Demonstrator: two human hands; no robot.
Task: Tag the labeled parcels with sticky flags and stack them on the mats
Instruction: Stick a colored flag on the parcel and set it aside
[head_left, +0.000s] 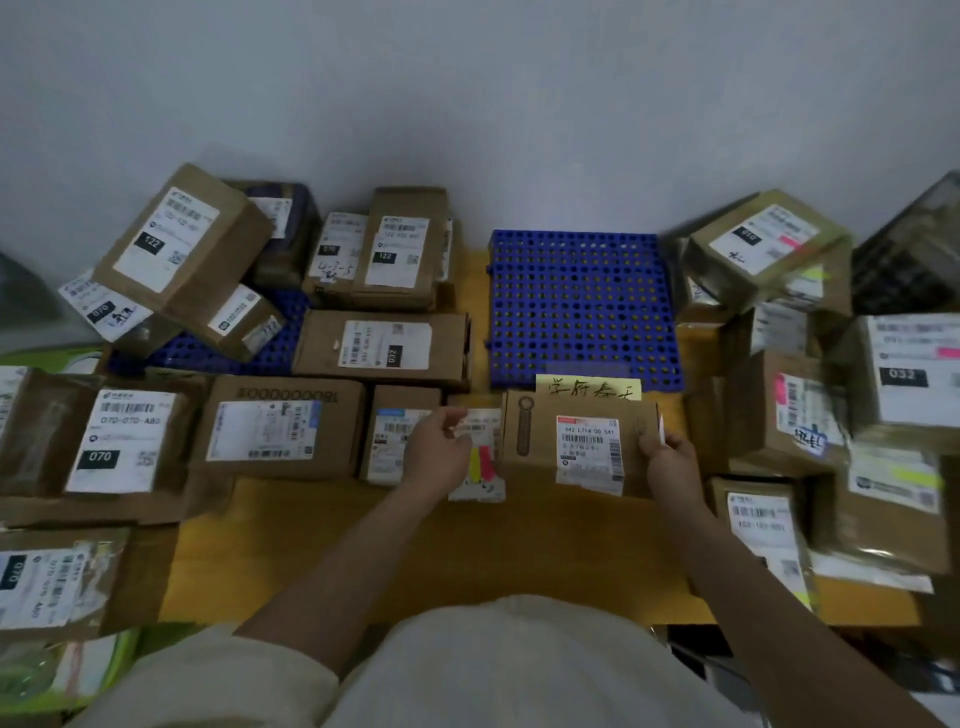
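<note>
A brown labeled parcel (540, 447) lies on the yellow table in front of me, just below the bare blue perforated mat (582, 306). My right hand (670, 462) grips the parcel's right edge and pinches a thin white strip between its fingers. My left hand (441, 441) hovers with curled fingers over a white pad of sticky flags (480, 462) with yellow and red strips, left of the parcel. A yellow handwritten note (587, 388) sits at the mat's front edge. A second blue mat (218, 353) at the left is mostly covered by boxes.
Several labeled cardboard parcels crowd the left side (124, 441) and the back (400, 249). On the right stand stacked parcels (769, 244) that carry pink and yellow flags. A dark crate (914, 260) stands at the far right. The wall rises behind the table.
</note>
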